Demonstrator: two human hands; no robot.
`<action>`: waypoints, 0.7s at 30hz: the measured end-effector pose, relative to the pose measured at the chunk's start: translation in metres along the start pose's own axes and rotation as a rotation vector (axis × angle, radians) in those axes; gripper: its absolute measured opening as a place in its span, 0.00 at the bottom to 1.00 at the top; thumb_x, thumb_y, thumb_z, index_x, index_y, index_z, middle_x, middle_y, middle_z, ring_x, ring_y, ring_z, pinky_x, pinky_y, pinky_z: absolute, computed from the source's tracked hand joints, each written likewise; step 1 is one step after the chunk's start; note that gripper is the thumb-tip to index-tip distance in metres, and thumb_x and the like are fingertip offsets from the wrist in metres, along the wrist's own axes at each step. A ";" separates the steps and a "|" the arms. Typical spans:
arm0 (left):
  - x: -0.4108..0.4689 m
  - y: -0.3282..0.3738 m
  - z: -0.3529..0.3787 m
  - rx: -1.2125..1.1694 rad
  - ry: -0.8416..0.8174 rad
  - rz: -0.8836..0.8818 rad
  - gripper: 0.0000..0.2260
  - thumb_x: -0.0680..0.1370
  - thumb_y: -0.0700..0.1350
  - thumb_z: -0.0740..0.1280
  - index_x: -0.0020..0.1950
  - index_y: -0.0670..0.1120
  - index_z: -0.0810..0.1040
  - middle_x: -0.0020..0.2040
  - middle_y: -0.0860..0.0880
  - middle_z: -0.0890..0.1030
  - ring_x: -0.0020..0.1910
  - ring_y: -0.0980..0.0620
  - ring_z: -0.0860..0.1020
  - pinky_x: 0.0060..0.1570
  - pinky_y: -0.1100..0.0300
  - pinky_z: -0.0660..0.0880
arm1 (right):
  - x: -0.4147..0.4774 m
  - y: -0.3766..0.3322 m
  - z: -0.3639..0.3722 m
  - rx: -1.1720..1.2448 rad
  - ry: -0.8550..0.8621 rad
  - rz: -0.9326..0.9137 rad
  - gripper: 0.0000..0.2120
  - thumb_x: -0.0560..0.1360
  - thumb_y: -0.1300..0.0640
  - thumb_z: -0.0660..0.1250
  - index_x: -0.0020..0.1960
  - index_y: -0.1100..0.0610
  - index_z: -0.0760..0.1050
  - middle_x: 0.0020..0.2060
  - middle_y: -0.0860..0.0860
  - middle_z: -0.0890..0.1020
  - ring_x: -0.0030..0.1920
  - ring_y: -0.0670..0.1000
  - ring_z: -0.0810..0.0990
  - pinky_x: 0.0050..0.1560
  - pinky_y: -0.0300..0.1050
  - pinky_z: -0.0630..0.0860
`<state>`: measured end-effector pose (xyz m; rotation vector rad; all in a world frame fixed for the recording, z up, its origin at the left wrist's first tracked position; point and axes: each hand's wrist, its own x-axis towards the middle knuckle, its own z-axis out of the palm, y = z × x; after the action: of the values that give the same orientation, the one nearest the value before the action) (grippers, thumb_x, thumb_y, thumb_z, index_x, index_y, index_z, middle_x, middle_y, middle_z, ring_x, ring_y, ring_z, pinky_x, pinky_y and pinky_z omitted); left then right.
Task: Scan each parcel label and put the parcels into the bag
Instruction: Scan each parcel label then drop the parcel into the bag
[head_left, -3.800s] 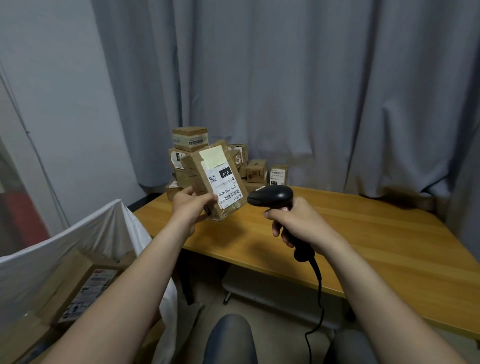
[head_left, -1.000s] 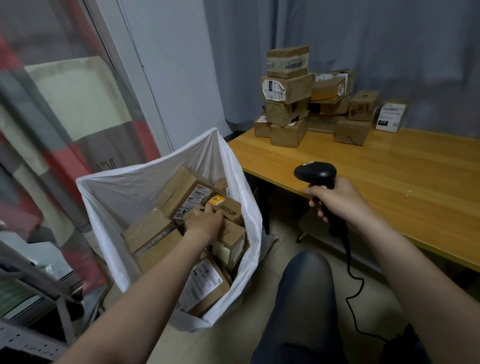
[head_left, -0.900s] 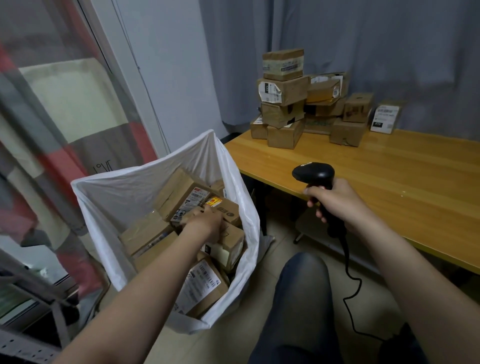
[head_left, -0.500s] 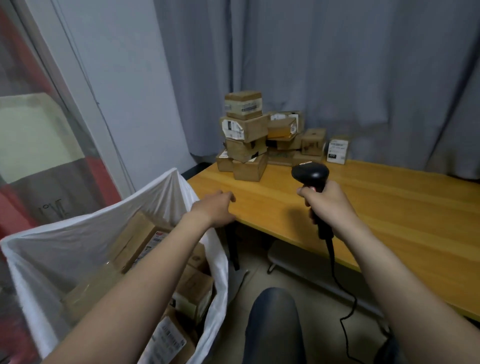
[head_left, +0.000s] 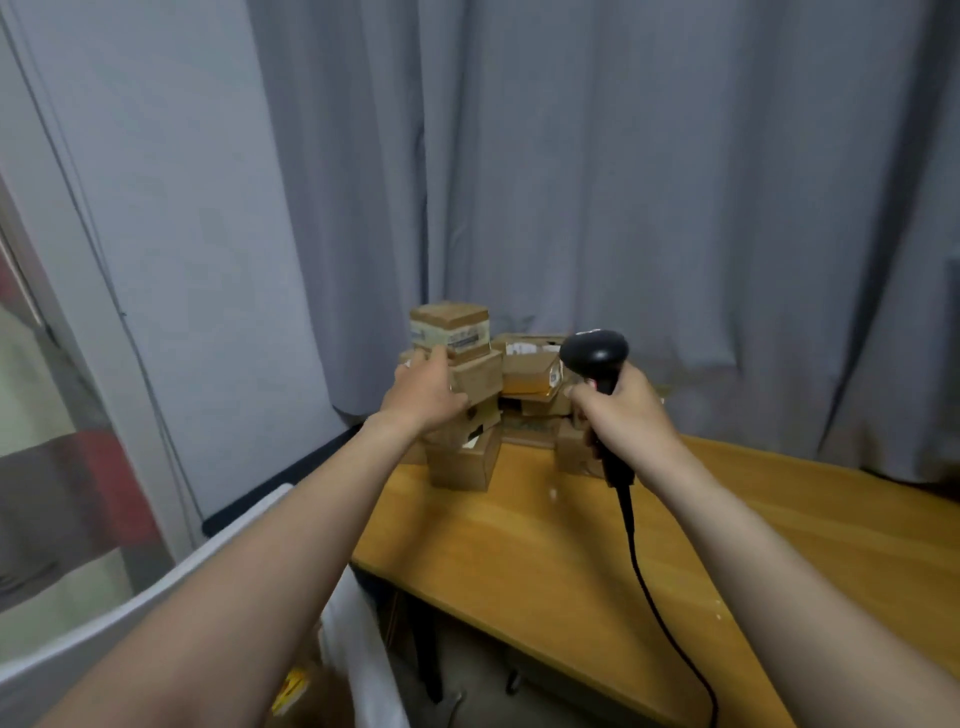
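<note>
**Entry: parcel stack, next pick, hazards noted**

Location. The parcel stack (head_left: 467, 415) is standing at the far left corner of the table (head_left: 571, 545), against the grey curtain (head_left: 649, 182). The bag (head_left: 218, 561) is showing only its white rim, low on my left beside the table edge.

Left hand (head_left: 423, 395). I am reaching into the stack's left side. My fingers (head_left: 440, 357) are lying where the top parcel (head_left: 451, 327) meets the second parcel (head_left: 478, 375). Blur is hiding whether they are closing on a box or only touching it, so I cannot tell.

Right hand (head_left: 623, 415). I am gripping the scanner (head_left: 596, 352) by its handle with my fingers curled round it. Its head is raised just beside the stack, and its cable (head_left: 649, 582) is trailing down over the table edge.

Risk 1. The boxes are sitting unevenly. I judge that drawing out a lower one is likely to tip the top parcel off the table.

Risk 2. The scanner head is hovering near the right-hand boxes, and a careless swing could knock them.

Risk 3. The cable could snag on the table edge when I am turning toward the bag.

Risk 4. If a label is facing away, I will need a re-grip before scanning, and a one-handed turn invites a drop.
</note>
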<state>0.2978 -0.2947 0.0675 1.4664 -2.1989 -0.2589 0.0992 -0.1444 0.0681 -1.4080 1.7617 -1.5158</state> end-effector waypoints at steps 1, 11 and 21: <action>0.013 -0.001 -0.002 -0.015 0.004 -0.012 0.29 0.78 0.50 0.72 0.76 0.50 0.64 0.74 0.42 0.64 0.72 0.37 0.64 0.68 0.42 0.70 | 0.010 -0.001 0.004 -0.022 0.005 -0.019 0.05 0.79 0.56 0.69 0.53 0.54 0.74 0.37 0.55 0.80 0.36 0.56 0.82 0.40 0.55 0.81; 0.120 -0.028 -0.002 -0.355 0.037 -0.152 0.51 0.69 0.61 0.80 0.81 0.52 0.52 0.76 0.40 0.58 0.76 0.36 0.58 0.74 0.40 0.63 | 0.093 0.008 0.039 0.051 0.006 0.002 0.06 0.82 0.56 0.67 0.57 0.49 0.72 0.35 0.54 0.80 0.29 0.50 0.81 0.32 0.46 0.77; 0.172 -0.060 0.033 -0.435 0.041 -0.022 0.55 0.61 0.66 0.82 0.79 0.58 0.54 0.76 0.49 0.51 0.76 0.38 0.58 0.77 0.37 0.60 | 0.129 0.033 0.055 0.075 -0.021 0.060 0.04 0.82 0.56 0.67 0.54 0.50 0.72 0.29 0.53 0.79 0.27 0.50 0.79 0.31 0.46 0.77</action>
<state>0.2776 -0.4791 0.0632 1.2396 -1.9368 -0.6624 0.0790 -0.2864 0.0575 -1.3183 1.7008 -1.5142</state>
